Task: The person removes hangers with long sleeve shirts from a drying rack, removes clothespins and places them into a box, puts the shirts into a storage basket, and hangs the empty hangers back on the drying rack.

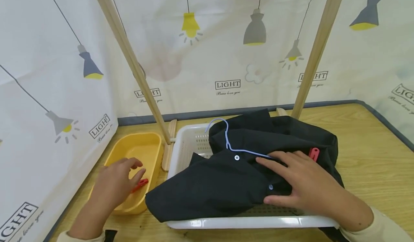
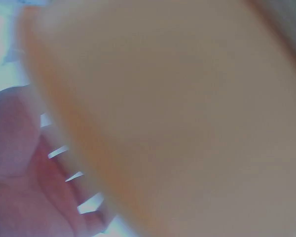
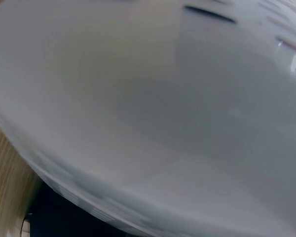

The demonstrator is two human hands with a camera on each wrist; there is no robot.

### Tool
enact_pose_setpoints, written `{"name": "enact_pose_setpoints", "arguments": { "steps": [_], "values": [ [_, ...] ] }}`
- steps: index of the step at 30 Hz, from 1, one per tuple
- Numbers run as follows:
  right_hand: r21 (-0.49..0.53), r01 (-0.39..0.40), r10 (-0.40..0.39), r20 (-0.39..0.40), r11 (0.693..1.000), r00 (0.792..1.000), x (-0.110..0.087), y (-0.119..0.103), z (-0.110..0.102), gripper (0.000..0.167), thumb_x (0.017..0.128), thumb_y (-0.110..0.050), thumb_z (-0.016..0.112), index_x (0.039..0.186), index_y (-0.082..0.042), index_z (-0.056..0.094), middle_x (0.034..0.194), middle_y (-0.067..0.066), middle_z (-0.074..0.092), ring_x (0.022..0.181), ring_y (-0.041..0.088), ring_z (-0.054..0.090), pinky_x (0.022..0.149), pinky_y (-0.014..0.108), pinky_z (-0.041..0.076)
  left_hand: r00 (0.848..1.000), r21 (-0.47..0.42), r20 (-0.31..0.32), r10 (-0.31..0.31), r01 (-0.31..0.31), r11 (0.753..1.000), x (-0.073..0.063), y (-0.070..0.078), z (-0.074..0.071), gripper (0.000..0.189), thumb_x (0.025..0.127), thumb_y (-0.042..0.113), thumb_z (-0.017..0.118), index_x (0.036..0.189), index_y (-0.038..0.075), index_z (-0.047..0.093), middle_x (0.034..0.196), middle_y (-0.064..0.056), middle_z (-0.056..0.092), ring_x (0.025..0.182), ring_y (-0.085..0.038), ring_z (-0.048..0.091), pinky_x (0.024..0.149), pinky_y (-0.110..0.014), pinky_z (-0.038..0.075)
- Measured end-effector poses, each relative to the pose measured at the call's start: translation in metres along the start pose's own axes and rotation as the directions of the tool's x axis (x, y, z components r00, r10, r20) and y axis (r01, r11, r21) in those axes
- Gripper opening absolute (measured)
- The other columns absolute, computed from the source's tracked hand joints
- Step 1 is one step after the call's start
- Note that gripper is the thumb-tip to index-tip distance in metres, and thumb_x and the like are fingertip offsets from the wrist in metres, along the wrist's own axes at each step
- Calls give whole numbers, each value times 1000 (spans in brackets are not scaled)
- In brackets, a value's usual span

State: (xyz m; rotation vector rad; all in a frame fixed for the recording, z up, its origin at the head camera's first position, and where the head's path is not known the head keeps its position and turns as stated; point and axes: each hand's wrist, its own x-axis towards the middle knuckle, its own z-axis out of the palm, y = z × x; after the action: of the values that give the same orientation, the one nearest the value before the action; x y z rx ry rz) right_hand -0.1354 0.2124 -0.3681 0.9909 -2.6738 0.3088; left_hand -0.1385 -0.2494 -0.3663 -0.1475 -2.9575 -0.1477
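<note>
**Two hands, one black shirt, two red clips**

One black shirt [image 1: 223, 188] lies bunched over one white basket [image 1: 245, 222], hiding most of it and spilling past the rim at eight o'clock. Two round buttons [image 1: 237, 158] show on the soft, matt cloth. One thin blue hanger [image 1: 249, 152] pokes out, its curved hook at eleven o'clock of the basket.

The right hand [image 1: 305, 179] rests on the shirt with its grip spread, fingertips at the hanger's end. One red clip [image 1: 314, 154] sits just beyond its knuckles; whether it bites the cloth is hard to tell.

At nine o'clock of the basket stands one smooth yellow tub [image 1: 139, 147], oblong with rounded corners. Over it hangs the left hand [image 1: 116, 181], its grip loose — thumb and forefinger curved and apart. The second red clip [image 1: 142, 183] lies in the tub, partly hidden by that hand.

Behind, one wooden rack [image 1: 132, 64] shows two square-edged posts on the wood-grain counter [image 1: 362, 156], its white rail cut off above. The left wrist view is mostly blurred tub wall, the palm at eight o'clock; pale basket plastic fills the right one, hiding that hand.
</note>
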Motion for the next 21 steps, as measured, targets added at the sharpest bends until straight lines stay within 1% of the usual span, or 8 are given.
{"name": "enact_pose_setpoints", "arguments": {
  "steps": [1, 3, 6, 8, 9, 12, 16, 21],
  "values": [
    [-1, -1, 1, 1, 1000, 1000, 0, 0, 0, 81, 78, -77, 63, 146, -34, 50, 131, 1, 60, 107, 21, 60, 91, 47, 49, 996, -13, -85, 20, -21, 1000, -1, 8, -4, 20, 87, 29, 76, 98, 13, 73, 92, -4, 75, 80, -25, 69, 76, -57, 48],
    [-3, -4, 4, 6, 1000, 1000, 0, -1, 0, 81, 78, -78, 62, 145, -34, 51, 131, 1, 60, 107, 21, 59, 91, 47, 49, 967, -48, -242, 81, -95, 994, -3, 27, -12, 13, 88, 23, 75, 95, 12, 74, 87, -3, 75, 78, -23, 70, 75, -51, 50],
    [-5, -9, 9, 7, 1000, 1000, 1, 0, -1, 81, 78, -78, 62, 146, -34, 50, 131, 1, 60, 107, 20, 59, 91, 47, 50, 886, -82, -428, 178, -234, 969, -6, 54, -18, 8, 86, 16, 75, 91, 11, 75, 83, -3, 75, 76, -21, 70, 71, -44, 51],
    [-8, -12, 12, 9, 1000, 1000, 1, -1, -1, 81, 78, -78, 62, 145, -34, 51, 131, 1, 61, 107, 20, 59, 91, 47, 49, 862, -103, -463, 204, -280, 954, -9, 71, -17, 9, 85, 16, 75, 93, 12, 75, 85, -1, 75, 78, -20, 69, 73, -41, 49],
    [-9, -13, 13, 8, 1000, 1000, 1, 0, -1, 81, 78, -78, 62, 145, -34, 51, 131, 1, 61, 107, 20, 59, 91, 47, 49, 862, -119, -463, 207, -292, 949, -10, 79, -16, 10, 86, 17, 75, 95, 12, 75, 87, -1, 75, 80, -19, 69, 74, -41, 48],
    [-13, -12, 12, 8, 1000, 1000, 1, -1, 0, 81, 78, -78, 62, 145, -34, 51, 131, 0, 61, 106, 20, 59, 91, 47, 49, 905, -184, -386, 177, -264, 947, -14, 99, -12, 18, 89, 24, 73, 106, 17, 73, 99, 2, 73, 91, -18, 67, 83, -40, 47],
    [-10, -12, 12, 8, 1000, 1000, 1, -2, 1, 81, 78, -78, 61, 146, -35, 50, 131, 0, 60, 107, 20, 59, 91, 46, 49, 973, -236, -190, 132, -176, 956, -15, 121, -5, 38, 95, 40, 65, 129, 22, 64, 122, 3, 69, 112, -19, 64, 100, -43, 47],
    [-14, -18, 18, -11, 1000, 1000, 0, -2, 1, 82, 77, -78, 63, 146, -35, 50, 131, 0, 60, 106, 20, 59, 91, 47, 50, 991, -188, -32, 129, -133, 973, -10, 136, -1, 55, 98, 54, 53, 145, 25, 51, 135, 2, 63, 118, -21, 63, 106, -45, 45]
  ]
}}
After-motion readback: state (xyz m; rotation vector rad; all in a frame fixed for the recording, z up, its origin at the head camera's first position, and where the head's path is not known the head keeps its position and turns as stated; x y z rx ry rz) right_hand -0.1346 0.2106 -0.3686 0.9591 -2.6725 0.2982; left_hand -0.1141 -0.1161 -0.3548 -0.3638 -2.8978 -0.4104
